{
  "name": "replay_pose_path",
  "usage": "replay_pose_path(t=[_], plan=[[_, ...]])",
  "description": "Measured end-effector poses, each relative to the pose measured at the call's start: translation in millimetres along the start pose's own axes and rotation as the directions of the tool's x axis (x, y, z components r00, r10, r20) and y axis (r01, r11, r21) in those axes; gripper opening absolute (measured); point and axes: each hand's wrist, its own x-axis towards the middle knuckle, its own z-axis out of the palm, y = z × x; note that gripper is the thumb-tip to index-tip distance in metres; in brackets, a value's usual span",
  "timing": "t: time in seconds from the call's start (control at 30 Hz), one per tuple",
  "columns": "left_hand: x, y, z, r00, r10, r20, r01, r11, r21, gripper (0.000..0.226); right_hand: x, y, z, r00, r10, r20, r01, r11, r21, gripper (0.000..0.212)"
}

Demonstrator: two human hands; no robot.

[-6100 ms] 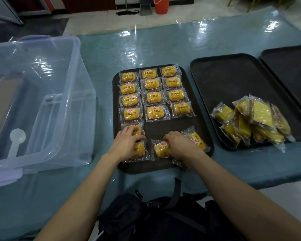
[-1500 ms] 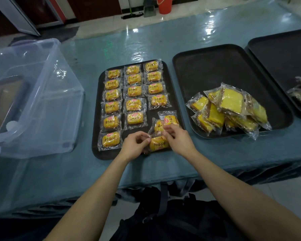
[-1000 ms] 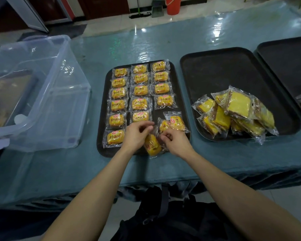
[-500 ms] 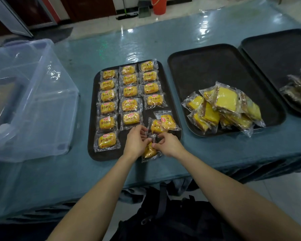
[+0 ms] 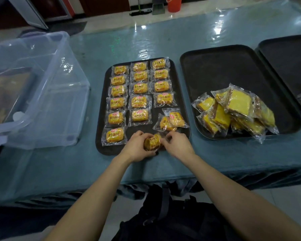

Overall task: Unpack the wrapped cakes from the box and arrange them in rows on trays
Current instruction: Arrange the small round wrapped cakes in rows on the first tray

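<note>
Both hands' fingers clamp one wrapped cake (image 5: 152, 142) over the tray (image 5: 101, 145) (glossy teal table (image 5: 76, 171), seemingly plastic-covered).

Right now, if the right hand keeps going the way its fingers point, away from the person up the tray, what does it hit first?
Most likely the two loose overlapping cakes just beyond the right hand; height above the tray is hard to judge.

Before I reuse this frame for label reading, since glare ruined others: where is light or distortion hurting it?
Head view: bright glare streaks across the glossy teal table cover at the far edge; the clear plastic storage box blurs its contents; wide-angle bending curves the black tray of small wrapped cakes; the wrapped cake between left hand and right hand looks darker and softer.
</note>
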Motion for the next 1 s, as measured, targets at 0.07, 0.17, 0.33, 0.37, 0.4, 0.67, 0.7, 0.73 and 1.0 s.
replay_pose_path(t=[0.07, 0.17, 0.33, 0.37, 0.4, 0.67, 0.7, 0.73, 1.0], plan=[[-1, -6, -4, 0.999, 0.029, -0.031, -0.029, 1.000, -0.009, 0.082, 2, 0, -5, 0.991, -0.135, 0.003, 0.134, 0.977, -0.168, 0.055], [-3, -14, -10, 0.997, 0.063, -0.039, -0.061, 0.998, 0.033, 0.080, 11, -4, -2, 0.942, -0.322, 0.099, 0.335, 0.922, -0.196, 0.067], [-7, -26, -16, 0.994, 0.090, -0.061, -0.075, 0.974, 0.216, 0.074, 22, -14, 13, 0.920, -0.344, 0.185, 0.382, 0.892, -0.241, 0.064], [-7, -30, -18, 0.991, 0.101, -0.085, -0.074, 0.958, 0.276, 0.073, 24, -16, 15, 0.923, -0.336, 0.189, 0.375, 0.895, -0.240, 0.064], [-8, -34, -19, 0.989, 0.104, -0.102, -0.066, 0.943, 0.325, 0.071, 25, -19, 18, 0.924, -0.332, 0.191, 0.372, 0.897, -0.239, 0.063], [-10, -55, -16, 0.965, 0.104, -0.242, -0.014, 0.939, 0.344, 0.066, 27, -43, 41, 0.918, -0.367, 0.150, 0.392, 0.897, -0.202, 0.063], [-9, -56, -16, 0.964, 0.105, -0.245, -0.010, 0.934, 0.358, 0.068, 27, -44, 41, 0.921, -0.360, 0.147, 0.384, 0.902, -0.196, 0.065], [-8, -57, -17, 0.964, 0.109, -0.244, -0.010, 0.927, 0.374, 0.069, 27, -45, 42, 0.922, -0.361, 0.141, 0.384, 0.900, -0.205, 0.065], [5, -64, -26, 0.949, 0.114, -0.293, 0.022, 0.906, 0.422, 0.066, 39, -67, 46, 0.893, -0.445, 0.066, 0.438, 0.827, -0.353, 0.061]])
